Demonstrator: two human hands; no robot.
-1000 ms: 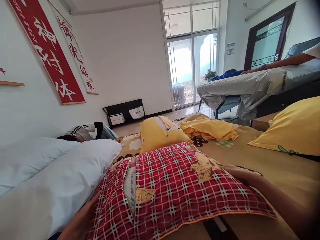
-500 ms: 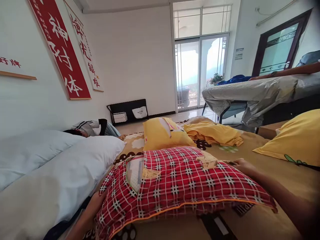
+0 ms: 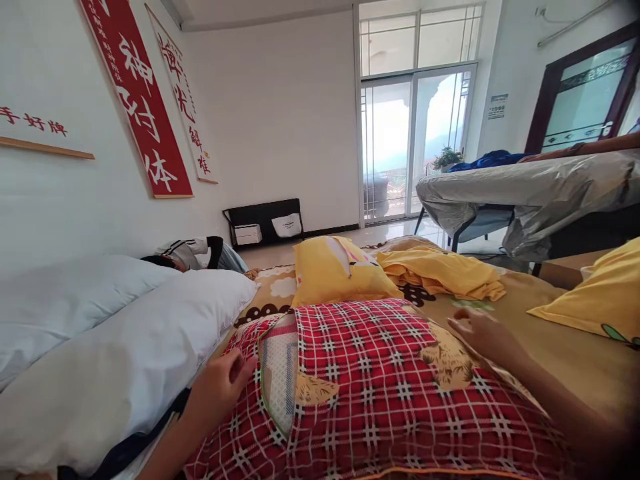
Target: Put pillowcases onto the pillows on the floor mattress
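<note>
In front of me on the bed lies a pillow in a red plaid pillowcase (image 3: 370,380) with tan bear patches. Through an opening on its left side the pale patterned inner pillow (image 3: 280,367) shows. Over the left part of the case hovers my left hand (image 3: 223,380), fingers loosely bent and apart, with nothing held. My right hand (image 3: 483,330) is beside the case's far right edge, its fingers slightly curled and apart, gripping nothing. Whether its fingertips touch the cloth is hard to tell.
White pillows (image 3: 165,340) lie on my left. Beyond the plaid one sits a yellow pillow (image 3: 340,270), with yellow cloth (image 3: 440,270) to its right and another yellow pillow (image 3: 600,300) farther right. A person (image 3: 200,253) lies behind the white pillows. A plastic-covered table (image 3: 500,187) stands back right.
The plaid pillow has come down flatter and nearer to me. Both hands have let go of its sides; my left hand has risen and moved right, over the case. The view has turned slightly left.
</note>
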